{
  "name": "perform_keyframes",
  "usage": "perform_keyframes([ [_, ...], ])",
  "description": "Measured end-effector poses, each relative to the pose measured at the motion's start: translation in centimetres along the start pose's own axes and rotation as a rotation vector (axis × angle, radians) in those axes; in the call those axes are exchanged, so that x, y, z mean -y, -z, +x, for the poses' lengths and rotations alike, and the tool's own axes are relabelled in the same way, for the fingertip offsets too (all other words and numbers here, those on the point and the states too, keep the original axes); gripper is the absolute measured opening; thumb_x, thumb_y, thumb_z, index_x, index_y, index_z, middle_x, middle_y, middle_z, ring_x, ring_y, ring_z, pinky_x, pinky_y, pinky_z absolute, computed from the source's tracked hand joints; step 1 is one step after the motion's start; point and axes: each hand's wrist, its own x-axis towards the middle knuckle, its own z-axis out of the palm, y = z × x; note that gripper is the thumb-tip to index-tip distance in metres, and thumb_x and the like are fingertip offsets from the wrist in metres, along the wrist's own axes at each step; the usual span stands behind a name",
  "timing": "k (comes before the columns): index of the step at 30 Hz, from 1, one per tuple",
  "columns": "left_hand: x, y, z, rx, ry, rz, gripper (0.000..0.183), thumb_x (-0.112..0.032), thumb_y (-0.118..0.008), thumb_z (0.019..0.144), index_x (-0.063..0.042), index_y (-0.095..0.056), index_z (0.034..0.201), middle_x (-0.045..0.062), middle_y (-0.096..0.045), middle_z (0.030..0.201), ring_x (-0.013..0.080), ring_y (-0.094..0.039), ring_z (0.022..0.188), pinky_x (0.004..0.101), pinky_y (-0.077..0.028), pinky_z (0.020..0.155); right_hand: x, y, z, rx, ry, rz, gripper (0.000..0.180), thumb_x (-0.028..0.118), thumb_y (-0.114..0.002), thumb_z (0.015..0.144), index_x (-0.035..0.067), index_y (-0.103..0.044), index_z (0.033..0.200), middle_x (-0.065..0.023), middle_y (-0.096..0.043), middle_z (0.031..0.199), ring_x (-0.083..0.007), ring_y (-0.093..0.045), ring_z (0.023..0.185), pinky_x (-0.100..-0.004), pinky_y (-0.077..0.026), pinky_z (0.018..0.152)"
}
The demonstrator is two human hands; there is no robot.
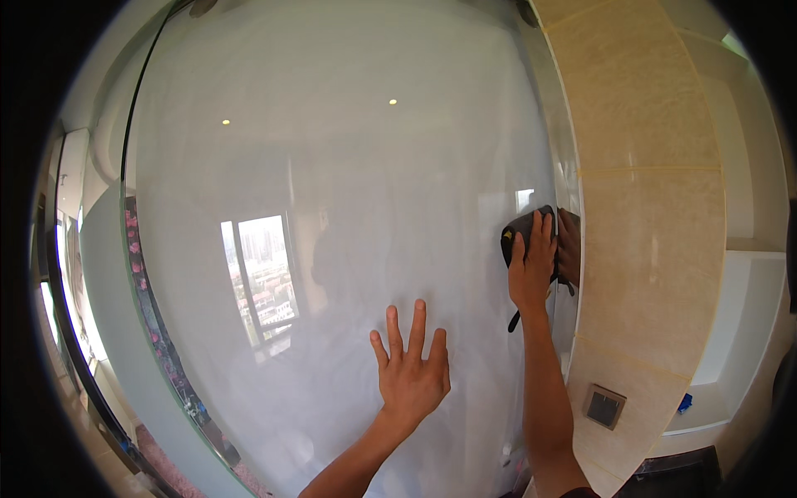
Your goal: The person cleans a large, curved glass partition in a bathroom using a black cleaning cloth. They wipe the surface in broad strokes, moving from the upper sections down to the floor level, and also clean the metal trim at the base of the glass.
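A large glossy pane, apparently glass (pixel 348 199), stands upright before me, reflecting a window and ceiling lights. My left hand (pixel 412 380) is at its lower middle, fingers spread and holding nothing; whether the palm touches the surface is hard to tell. At the pane's right edge, my right hand (pixel 534 261) presses on a dark cloth (pixel 522 233) with a small yellow mark. The cloth lies between that hand and the pane, beside a shiny metal frame strip (pixel 565 187) that mirrors the hand. Part of the cloth hangs below the palm.
A beige tiled wall (pixel 647 249) adjoins the frame on the right, with a wall switch (pixel 604 406) low down. Farther right are white recessed shelves (pixel 707 408) holding a small blue item (pixel 685 403). A pale panel (pixel 124 299) and pink rug (pixel 163 464) are at left.
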Motion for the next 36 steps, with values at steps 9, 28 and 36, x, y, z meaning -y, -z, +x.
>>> perform_keyframes([
  [9,0.8,0.9,-0.1,-0.030,0.010,-0.263,0.018,-0.001,-0.062,0.080,-0.001,-0.066,0.097,0.032,-0.037,0.152,0.0543,-0.022,0.146,0.0712,-0.012,0.113,6.0,-0.7,-5.9,-0.024,0.125,-0.028,0.061,0.042,-0.046,0.102,0.014,-0.035,0.155,-0.0144,-0.026,0.163,-0.0500,-0.020,0.147,-0.0672,-0.019,0.113],
  [28,1.2,6.0,4.3,0.034,-0.156,-0.325,0.035,-0.024,-0.070,0.081,-0.007,-0.070,0.111,0.019,-0.044,0.152,0.0423,-0.038,0.141,0.0633,-0.031,0.108,13.7,0.0,-12.8,0.091,0.437,-0.040,0.058,0.048,-0.055,0.097,0.022,-0.048,0.149,-0.0129,-0.031,0.160,-0.0483,-0.019,0.148,-0.0731,-0.015,0.110],
  [36,9.9,10.6,5.2,-0.028,0.009,-0.150,0.038,-0.028,-0.067,0.085,-0.005,-0.069,0.116,0.022,-0.042,0.152,0.0458,-0.036,0.140,0.0589,-0.032,0.108,25.2,-1.1,-11.2,0.115,0.632,0.212,0.049,0.044,-0.057,0.095,0.020,-0.059,0.138,-0.0041,-0.041,0.156,-0.0452,-0.022,0.148,-0.0722,-0.016,0.111],
])
